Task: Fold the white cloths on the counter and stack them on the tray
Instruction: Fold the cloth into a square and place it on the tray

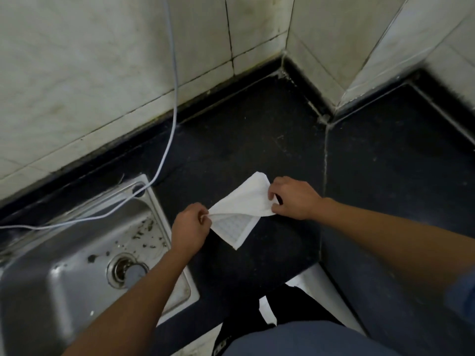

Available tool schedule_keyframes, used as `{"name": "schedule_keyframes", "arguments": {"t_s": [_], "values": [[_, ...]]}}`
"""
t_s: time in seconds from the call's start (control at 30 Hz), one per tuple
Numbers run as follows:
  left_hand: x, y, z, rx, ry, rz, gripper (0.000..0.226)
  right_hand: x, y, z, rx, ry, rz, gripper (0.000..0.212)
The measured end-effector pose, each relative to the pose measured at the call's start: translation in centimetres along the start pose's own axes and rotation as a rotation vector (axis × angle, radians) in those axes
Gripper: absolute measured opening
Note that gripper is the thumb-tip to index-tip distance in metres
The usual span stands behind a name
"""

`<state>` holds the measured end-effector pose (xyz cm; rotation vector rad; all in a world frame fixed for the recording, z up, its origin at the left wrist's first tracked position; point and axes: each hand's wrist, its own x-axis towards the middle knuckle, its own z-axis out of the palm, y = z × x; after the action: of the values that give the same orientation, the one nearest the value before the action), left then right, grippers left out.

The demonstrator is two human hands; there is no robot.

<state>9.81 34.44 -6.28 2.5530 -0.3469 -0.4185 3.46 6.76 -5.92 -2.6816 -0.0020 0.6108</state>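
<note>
A small white cloth point(243, 206) hangs between my hands just above the dark counter point(257, 140). My left hand point(190, 227) pinches its left corner beside the sink. Its right edge is pinched by my right hand point(293, 197). The cloth is partly doubled over, with a waffle-patterned flap drooping down toward me. No tray shows in this view, and no other cloth is visible.
A steel sink point(84, 253) with dirt specks and a drain sits at the left. A pale cable point(172, 98) runs down the tiled wall point(102, 73) and across the sink rim. The counter wraps around a tiled corner at the right.
</note>
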Motion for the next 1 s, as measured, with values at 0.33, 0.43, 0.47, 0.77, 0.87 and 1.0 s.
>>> {"name": "schedule_keyframes", "arguments": {"t_s": [0.33,0.43,0.47,0.77,0.87,1.0], "values": [[7.7,-0.6,-2.9,-0.524,0.071,-0.450,0.017,4.7,-1.9,1.7,-0.161,0.007,0.041,0.029],[9.0,-0.8,-3.0,-0.577,0.123,-0.509,0.020,6.8,-2.0,-0.7,0.110,0.005,0.158,0.022],[9.5,-1.2,-2.9,-0.591,0.143,-0.528,0.020,7.7,-2.1,-1.7,0.215,0.015,0.204,0.018],[7.3,-1.7,-1.0,-0.135,0.151,-0.266,0.019,12.9,-1.8,-3.1,0.662,0.296,0.525,0.028],[3.7,-0.7,0.7,0.018,-0.030,-0.022,0.016,10.3,-1.5,-1.5,0.527,0.371,0.536,0.040],[-0.1,-1.0,3.9,0.264,-0.271,0.236,0.025,8.3,-1.5,0.4,0.540,0.139,0.610,0.044]]}}
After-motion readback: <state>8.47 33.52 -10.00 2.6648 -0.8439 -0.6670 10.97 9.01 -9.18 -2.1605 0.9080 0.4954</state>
